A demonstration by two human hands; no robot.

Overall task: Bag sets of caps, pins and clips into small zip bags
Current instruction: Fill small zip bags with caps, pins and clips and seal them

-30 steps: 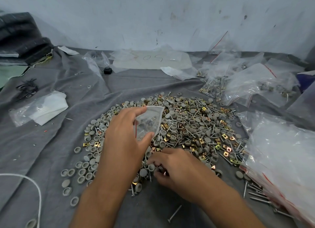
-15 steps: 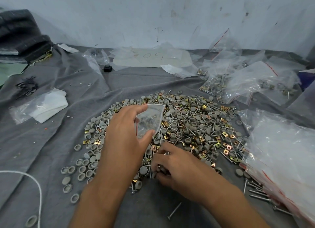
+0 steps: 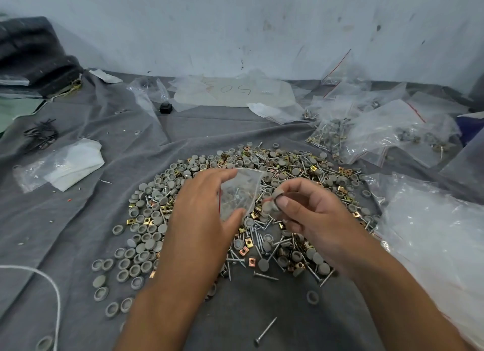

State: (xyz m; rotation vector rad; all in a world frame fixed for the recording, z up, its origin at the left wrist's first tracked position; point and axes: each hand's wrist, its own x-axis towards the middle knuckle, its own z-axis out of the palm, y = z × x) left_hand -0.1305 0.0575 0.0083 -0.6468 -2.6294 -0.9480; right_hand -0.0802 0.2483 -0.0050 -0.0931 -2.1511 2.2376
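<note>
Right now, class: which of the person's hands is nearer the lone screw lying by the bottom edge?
Right. The right hand is raised above the lone screw, slightly right; the left hand is farther up-left, holding the small zip bag.

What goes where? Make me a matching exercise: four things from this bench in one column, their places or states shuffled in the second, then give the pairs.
Things
1. small zip bag
2. grey caps
3. lone screw
4. white cord

Places or states
A. lies alone on the cloth at the near edge
B. pinched in the right hand
C. curves in from the left edge
D. held up in the left hand, screws inside

Pairs: 1-D, 2-B, 3-A, 4-C
</note>
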